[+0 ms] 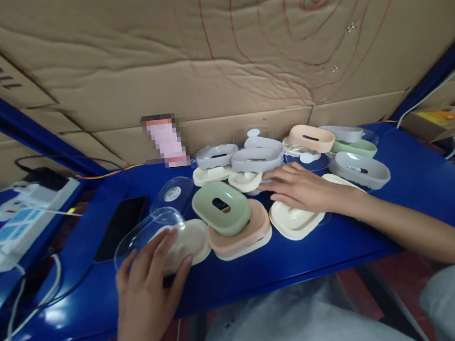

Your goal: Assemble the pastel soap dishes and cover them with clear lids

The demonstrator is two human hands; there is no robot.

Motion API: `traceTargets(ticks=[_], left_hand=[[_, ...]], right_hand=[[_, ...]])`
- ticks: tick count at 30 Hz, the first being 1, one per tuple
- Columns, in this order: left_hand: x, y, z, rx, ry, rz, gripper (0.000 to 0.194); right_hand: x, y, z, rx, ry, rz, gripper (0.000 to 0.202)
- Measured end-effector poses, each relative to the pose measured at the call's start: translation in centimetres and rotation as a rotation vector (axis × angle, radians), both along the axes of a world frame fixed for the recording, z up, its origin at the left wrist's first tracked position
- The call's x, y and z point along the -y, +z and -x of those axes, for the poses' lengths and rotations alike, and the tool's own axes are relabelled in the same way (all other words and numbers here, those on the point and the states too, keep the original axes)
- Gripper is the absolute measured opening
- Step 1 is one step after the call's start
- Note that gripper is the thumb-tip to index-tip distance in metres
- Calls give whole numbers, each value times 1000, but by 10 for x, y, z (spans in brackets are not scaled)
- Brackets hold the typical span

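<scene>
My left hand (148, 287) rests with spread fingers on a clear plastic lid (144, 231) that covers a cream soap dish (192, 239) at the front left of the blue shelf (416, 183). My right hand (302, 187) lies flat, fingers extended, on a pile of soap dishes, over a cream dish (293, 222) and touching a grey one (256, 159). Between the hands a green dish (221, 206) sits tilted on a pink dish (245, 236).
More grey, peach (311, 137) and green dishes and another clear lid (173, 192) lie at the back. A black phone (121, 225) lies left. A power strip (21, 222) with cables sits far left. Cardboard (198, 49) walls the back.
</scene>
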State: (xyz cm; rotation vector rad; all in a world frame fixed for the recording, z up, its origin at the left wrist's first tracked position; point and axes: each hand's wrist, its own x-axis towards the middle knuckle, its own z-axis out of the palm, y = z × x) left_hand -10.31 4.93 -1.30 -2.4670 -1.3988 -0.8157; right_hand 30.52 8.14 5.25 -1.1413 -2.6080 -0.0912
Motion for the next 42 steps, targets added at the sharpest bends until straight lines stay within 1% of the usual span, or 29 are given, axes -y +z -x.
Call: traceTargets(ticks=[2,4,6,8,9,11,12,14,15,17,19,22,24,26,29,31,33,37,39,42], left_hand=[[-8,4,-8,-13,-68,1,53],[-13,8,-12,-29,-115,-3,55],[-12,12,-14,-27,-135,-32,58],[-4,16,-19,-6,-163,-85,59],[1,17,-23,3,-192,-108,56],[13,20,-36,-2,-271,-142,45],[17,21,-44,-13,-300,-153,39],[21,23,-60,-28,-312,-160,32],[20,23,-67,-34,-304,-155,30],[15,24,-78,-37,-282,-149,27],[8,25,-83,-8,-278,-145,25],[2,25,-83,131,-285,-92,25],[2,23,-82,200,-305,-32,27],[4,20,-80,206,-361,43,29],[6,19,-79,167,-449,145,29],[7,19,-79,129,-477,163,29],[8,21,-79,92,-508,152,28],[10,23,-78,89,-583,129,23],[11,23,-79,98,-603,143,21],[12,23,-82,77,-631,195,20]], right_hand=[[0,-1,7,21,-18,13,50],[13,1,9,18,-22,27,57],[36,5,7,14,-4,51,59],[65,6,2,19,19,86,62],[80,3,-2,22,12,98,64],[106,-7,-10,21,-53,96,65],[116,-14,-15,11,-100,79,61],[127,-30,-24,-26,-184,44,52],[129,-37,-28,-51,-207,31,50],[128,-46,-31,-105,-240,8,53],[124,-48,-27,-155,-289,-37,57],[118,-46,-12,-215,-335,-119,62],[115,-46,0,-215,-286,-101,62],[113,-47,7,-185,-227,-31,59],[111,-50,9,-182,-225,25,56],[110,-51,8,-197,-253,7,55],[111,-51,7,-175,-248,-19,56],[115,-49,18,-111,-133,-65,60],[115,-48,27,-83,-83,-50,56],[113,-45,37,-76,-44,10,40]])
